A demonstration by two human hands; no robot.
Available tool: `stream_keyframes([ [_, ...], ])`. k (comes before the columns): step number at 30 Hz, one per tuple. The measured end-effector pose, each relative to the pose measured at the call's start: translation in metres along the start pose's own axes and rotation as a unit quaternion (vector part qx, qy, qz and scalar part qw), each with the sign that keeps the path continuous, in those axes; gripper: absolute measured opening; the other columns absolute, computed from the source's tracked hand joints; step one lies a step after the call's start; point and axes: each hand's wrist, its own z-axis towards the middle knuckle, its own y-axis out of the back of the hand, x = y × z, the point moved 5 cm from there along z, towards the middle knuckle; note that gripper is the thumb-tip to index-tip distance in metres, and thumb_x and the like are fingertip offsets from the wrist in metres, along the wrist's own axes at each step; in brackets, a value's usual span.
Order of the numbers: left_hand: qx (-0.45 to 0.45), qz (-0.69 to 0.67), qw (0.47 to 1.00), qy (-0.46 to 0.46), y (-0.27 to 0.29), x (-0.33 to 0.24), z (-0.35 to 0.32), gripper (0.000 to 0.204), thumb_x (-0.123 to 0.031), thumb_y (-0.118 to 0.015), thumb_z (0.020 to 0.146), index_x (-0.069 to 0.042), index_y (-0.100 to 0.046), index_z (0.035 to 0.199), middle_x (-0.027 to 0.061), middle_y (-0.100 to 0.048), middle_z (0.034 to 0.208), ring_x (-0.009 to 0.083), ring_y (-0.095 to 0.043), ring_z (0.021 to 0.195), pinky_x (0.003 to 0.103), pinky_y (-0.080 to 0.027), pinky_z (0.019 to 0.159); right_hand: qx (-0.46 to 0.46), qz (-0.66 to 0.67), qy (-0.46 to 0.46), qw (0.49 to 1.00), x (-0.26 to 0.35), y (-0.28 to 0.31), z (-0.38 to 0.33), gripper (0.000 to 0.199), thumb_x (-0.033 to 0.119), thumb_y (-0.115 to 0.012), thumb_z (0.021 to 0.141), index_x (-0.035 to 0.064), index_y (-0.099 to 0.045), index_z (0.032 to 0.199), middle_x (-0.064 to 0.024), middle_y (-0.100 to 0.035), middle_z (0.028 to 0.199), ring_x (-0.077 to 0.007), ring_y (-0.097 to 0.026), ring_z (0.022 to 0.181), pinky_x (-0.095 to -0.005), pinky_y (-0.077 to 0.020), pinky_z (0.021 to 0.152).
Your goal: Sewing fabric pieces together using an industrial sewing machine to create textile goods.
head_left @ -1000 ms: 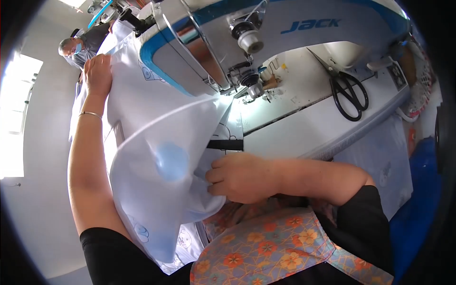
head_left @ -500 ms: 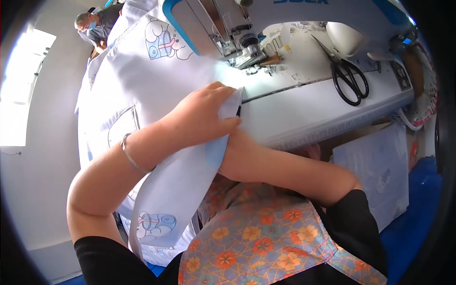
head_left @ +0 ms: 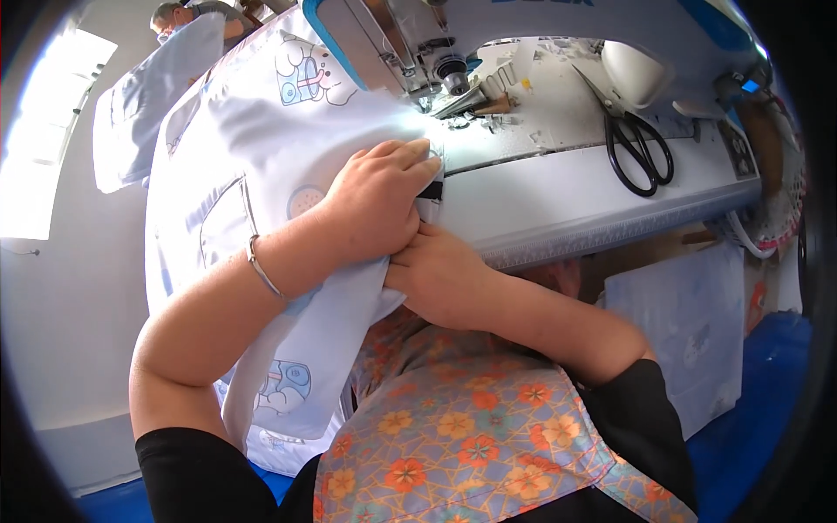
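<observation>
White fabric point(head_left: 235, 139) with cartoon prints spreads over the sewing machine table and hangs down in front of me. My left hand point(head_left: 377, 196) lies on it close to the table's front edge, fingers together and bent over the cloth; its thumb is hidden. Tucked just under it, my right hand point(head_left: 445, 275) grips the fabric's edge, its fingertips partly covered by cloth. A small black patch point(head_left: 431, 190) shows at the fabric edge beside my left fingers. Beyond my hands stands the sewing machine point(head_left: 349, 44), its lit needle area near the fabric's far edge.
Black-handled scissors point(head_left: 638, 152) lie on the machine bed, right of thread scraps. A white rounded object point(head_left: 635, 74) sits behind them. Light printed cloth point(head_left: 676, 331) hangs below the table at right. At far left, another person point(head_left: 196, 22) handles a pale cloth piece point(head_left: 157, 105).
My left hand has shifted slightly, its fingers now stretched toward the needle area. My right hand has come up closer beneath it. The other person has raised a cloth piece.
</observation>
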Motion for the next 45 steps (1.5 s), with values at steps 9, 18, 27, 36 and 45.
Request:
stream_keyframes([
  [9,0.025,0.041,0.998,0.046,0.001,0.003,0.004,0.058,-0.008,-0.062,0.076,-0.007,-0.063,0.134,0.0238,-0.051,0.145,0.0341,-0.050,0.133,0.045,-0.040,0.108,0.013,0.090,-0.021,0.996,-0.008,0.033,-0.002,0.030,0.001,-0.059,0.069,0.0046,-0.068,0.097,-0.0137,-0.067,0.098,-0.0369,-0.061,0.104,-0.0467,-0.0474,0.098],
  [18,-0.038,0.074,0.997,-0.001,-0.010,0.011,0.019,0.050,-0.009,-0.063,0.078,-0.003,-0.062,0.128,0.0157,-0.060,0.122,0.0312,-0.057,0.119,0.045,-0.045,0.098,0.015,0.112,-0.053,0.992,-0.029,0.055,0.000,0.032,-0.001,-0.058,0.071,0.0030,-0.070,0.100,-0.0157,-0.070,0.102,-0.0377,-0.063,0.103,-0.0467,-0.0489,0.097],
  [27,0.012,0.006,0.999,0.034,0.016,0.028,0.015,0.044,-0.009,-0.061,0.085,-0.001,-0.061,0.129,0.0168,-0.064,0.122,0.0321,-0.061,0.115,0.041,-0.048,0.098,0.040,0.113,-0.112,0.986,-0.050,0.071,0.004,0.032,-0.001,-0.058,0.074,0.0024,-0.071,0.103,-0.0167,-0.071,0.104,-0.0371,-0.065,0.107,-0.0458,-0.0500,0.099],
  [36,-0.252,0.109,0.862,0.426,0.002,0.058,-0.337,0.059,-0.014,-0.066,0.092,-0.005,-0.046,0.147,0.0169,-0.043,0.155,0.0323,-0.041,0.143,0.042,-0.033,0.117,0.035,-0.151,-0.017,0.988,0.001,0.043,-0.008,0.035,0.006,-0.065,0.077,0.0042,-0.068,0.112,-0.0154,-0.064,0.128,-0.0360,-0.057,0.126,-0.0546,-0.0374,0.114],
  [45,-0.135,0.381,0.782,0.474,-0.076,0.003,-0.368,0.055,-0.019,-0.063,0.096,-0.002,-0.047,0.146,0.0196,-0.044,0.153,0.0310,-0.043,0.141,0.041,-0.034,0.116,0.045,-0.109,-0.013,0.993,0.022,-0.049,-0.005,0.028,0.016,-0.067,0.079,0.0072,-0.070,0.106,-0.0122,-0.067,0.115,-0.0324,-0.061,0.112,-0.0543,-0.0471,0.098],
])
